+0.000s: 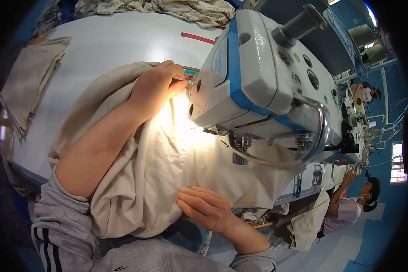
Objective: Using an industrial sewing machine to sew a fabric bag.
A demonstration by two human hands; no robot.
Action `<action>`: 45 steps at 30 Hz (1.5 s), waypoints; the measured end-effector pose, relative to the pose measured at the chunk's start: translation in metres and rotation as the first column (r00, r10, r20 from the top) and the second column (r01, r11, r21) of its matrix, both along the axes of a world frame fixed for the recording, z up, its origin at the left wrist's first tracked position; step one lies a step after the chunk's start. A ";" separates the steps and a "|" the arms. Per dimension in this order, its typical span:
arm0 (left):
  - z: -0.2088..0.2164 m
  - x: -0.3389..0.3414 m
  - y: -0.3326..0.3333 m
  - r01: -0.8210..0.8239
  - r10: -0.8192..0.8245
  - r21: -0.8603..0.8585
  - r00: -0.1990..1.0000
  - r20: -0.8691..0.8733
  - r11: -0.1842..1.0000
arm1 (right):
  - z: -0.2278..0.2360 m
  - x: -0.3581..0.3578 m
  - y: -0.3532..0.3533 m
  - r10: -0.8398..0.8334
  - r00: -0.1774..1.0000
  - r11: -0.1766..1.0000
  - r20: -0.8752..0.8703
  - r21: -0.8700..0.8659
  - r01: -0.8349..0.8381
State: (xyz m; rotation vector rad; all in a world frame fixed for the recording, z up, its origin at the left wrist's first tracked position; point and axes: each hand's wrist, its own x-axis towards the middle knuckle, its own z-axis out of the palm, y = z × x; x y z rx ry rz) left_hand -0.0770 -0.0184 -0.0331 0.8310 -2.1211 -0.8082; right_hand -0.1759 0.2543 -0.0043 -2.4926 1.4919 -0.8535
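Left hand point(161, 87) curled on beige fabric point(161, 174) beside sewing machine point(260, 63); right hand point(207, 208), fingers together, toward table point(109, 41) front edge, likely steadying the fabric. Pinching? Can't tell.

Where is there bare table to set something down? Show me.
Widest: the white table between folded cloth, floral cloth and beige fabric. A narrower patch lies below the folded cloth, left of the fabric. Crowded: beneath the machine, where fabric lies and the left hand is close, and the near side, with bunched fabric and the right hand.
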 end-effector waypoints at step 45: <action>0.006 -0.035 -0.102 -0.100 0.114 -0.089 0.979 0.169 0.991 | 0.019 -0.041 -0.093 0.054 0.992 0.970 -0.111 0.243 -0.025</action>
